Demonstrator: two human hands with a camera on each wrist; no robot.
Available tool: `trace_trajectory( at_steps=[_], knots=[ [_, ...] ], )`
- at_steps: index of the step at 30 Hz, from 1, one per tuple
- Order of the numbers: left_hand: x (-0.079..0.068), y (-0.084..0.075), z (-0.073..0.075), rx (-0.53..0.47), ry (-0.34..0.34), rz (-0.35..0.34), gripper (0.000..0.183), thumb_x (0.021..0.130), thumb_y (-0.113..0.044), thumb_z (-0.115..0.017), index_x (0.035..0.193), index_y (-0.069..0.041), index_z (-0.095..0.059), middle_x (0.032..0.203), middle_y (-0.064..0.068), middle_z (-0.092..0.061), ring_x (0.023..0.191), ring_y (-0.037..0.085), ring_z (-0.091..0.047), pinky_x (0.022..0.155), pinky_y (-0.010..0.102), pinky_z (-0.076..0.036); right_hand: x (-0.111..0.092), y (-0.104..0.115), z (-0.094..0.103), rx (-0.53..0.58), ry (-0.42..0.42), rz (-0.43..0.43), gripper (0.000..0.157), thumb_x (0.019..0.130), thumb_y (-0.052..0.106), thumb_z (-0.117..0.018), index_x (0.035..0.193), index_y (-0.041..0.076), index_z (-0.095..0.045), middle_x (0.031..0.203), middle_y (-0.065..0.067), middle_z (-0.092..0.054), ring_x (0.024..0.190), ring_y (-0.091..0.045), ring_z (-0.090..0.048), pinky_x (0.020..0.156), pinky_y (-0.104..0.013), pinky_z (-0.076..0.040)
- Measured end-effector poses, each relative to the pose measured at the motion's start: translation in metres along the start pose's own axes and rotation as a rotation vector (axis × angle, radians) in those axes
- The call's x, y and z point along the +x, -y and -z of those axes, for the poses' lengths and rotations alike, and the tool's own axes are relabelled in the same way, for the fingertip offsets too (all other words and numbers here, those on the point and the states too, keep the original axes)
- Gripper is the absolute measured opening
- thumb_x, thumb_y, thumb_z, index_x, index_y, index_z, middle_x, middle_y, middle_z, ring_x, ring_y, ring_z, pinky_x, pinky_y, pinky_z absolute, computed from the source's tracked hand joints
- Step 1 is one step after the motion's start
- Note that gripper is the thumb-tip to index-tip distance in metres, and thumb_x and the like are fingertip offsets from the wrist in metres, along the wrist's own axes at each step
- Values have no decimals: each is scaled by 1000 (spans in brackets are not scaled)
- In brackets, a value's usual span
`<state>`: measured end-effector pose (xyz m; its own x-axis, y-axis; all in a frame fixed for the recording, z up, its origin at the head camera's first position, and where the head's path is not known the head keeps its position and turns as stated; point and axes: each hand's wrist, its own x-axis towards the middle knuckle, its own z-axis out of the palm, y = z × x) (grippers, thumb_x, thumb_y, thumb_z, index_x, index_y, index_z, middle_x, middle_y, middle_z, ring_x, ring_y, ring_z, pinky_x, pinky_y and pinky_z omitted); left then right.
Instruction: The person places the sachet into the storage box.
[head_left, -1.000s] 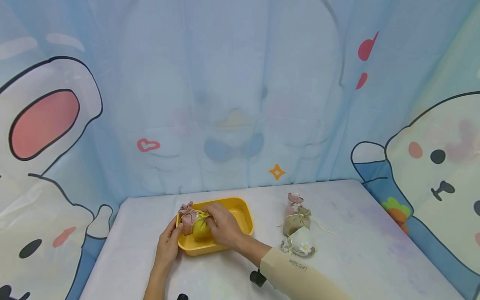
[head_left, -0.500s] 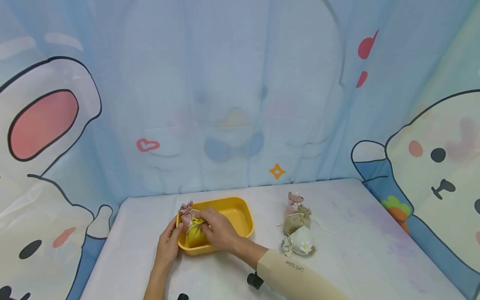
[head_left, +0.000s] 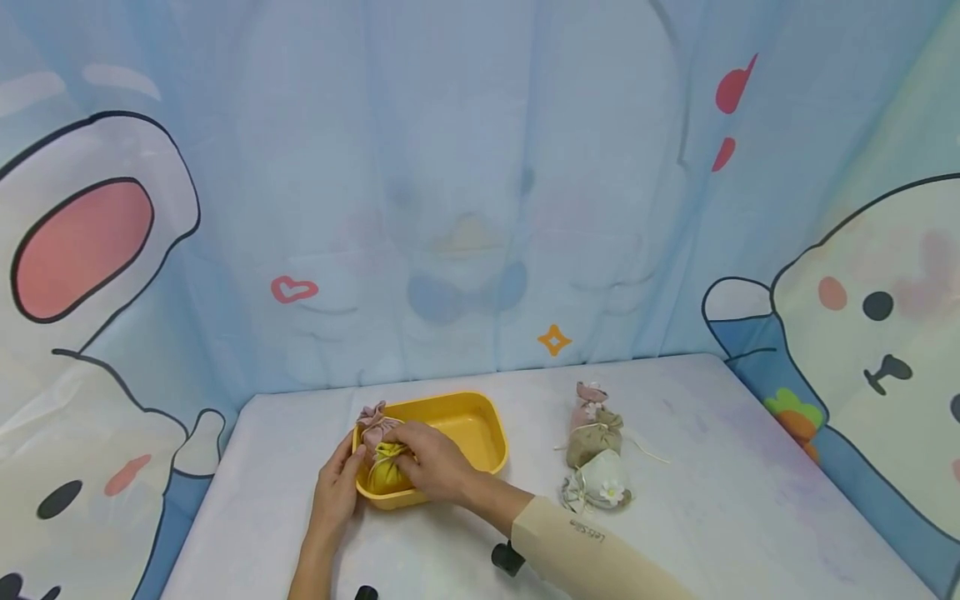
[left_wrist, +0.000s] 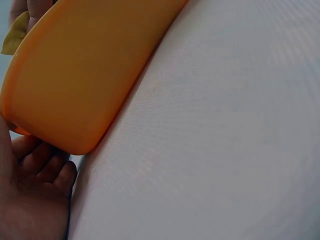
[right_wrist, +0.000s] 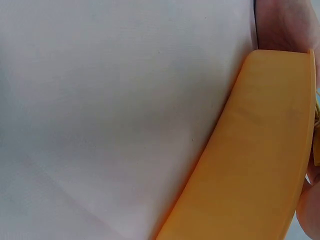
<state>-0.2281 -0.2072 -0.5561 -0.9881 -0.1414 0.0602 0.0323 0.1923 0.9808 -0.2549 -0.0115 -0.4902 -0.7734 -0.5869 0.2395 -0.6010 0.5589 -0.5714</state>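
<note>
A yellow plastic basin (head_left: 482,425) sits on the table, its outer wall (left_wrist: 85,75) filling much of the left wrist view. At its left end, my left hand (head_left: 336,487) grips the rim, thumb over the edge and fingers against the outside. Inside the basin, my right hand (head_left: 438,467) pinches the gathered neck of a yellow drawstring pouch (head_left: 386,476). Beside that pouch, a pink drawstring pouch (head_left: 375,423) leans in the left corner. Only the tip of the yellow pouch (right_wrist: 317,142) shows past the rim in the right wrist view.
On the right of the table lie a pink pouch (head_left: 583,415), an olive-beige pouch (head_left: 592,446) and a whitish pouch with a flower (head_left: 602,479), bunched in a column. A printed curtain (head_left: 465,167) hangs behind the table's back edge.
My right hand has shifted a little left, bringing the yellow pouch closer to the basin's left end and the pink pouch. The left hand has kept its place on the rim.
</note>
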Motion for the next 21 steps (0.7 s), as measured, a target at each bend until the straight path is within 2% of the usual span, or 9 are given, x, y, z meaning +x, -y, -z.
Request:
trace_trajectory(
  at_steps=[4,11,15,19,21],
  knots=[
    [1,1,0,-5,-8,-2,53,111,-38,-48,160,-18,-43,165,3,-41,156,25,-34,126,41,-30,0,1,1,-13,13,-10,27,101,12,-67,127,18,-68,130,3,-69,122,-11,-63,111,-32,-52],
    [1,2,-1,-6,-6,5,54,111,-38,-49,160,-17,-42,166,6,-40,156,28,-34,126,44,-30,0,1,3,6,22,-51,45,101,16,-69,145,15,-59,144,-3,-63,132,-18,-60,113,-38,-52],
    [1,3,-1,-2,0,17,55,111,-38,-48,161,-17,-40,167,9,-39,156,30,-33,127,46,-29,-2,0,5,55,13,-101,44,104,20,-59,148,16,-56,144,-2,-61,131,-17,-59,113,-40,-52],
    [0,4,0,4,-1,27,56,111,-38,-48,162,-17,-39,167,10,-38,157,32,-32,126,46,-30,-2,-3,10,90,-20,-133,40,109,31,-48,145,15,-59,143,0,-62,133,-18,-57,115,-44,-50],
    [0,5,0,4,-10,32,55,111,-38,-48,162,-17,-40,165,11,-42,155,31,-36,127,47,-30,-1,-4,13,103,-38,-143,42,111,37,-46,144,15,-59,144,0,-61,135,-19,-55,115,-46,-49]
  ],
)
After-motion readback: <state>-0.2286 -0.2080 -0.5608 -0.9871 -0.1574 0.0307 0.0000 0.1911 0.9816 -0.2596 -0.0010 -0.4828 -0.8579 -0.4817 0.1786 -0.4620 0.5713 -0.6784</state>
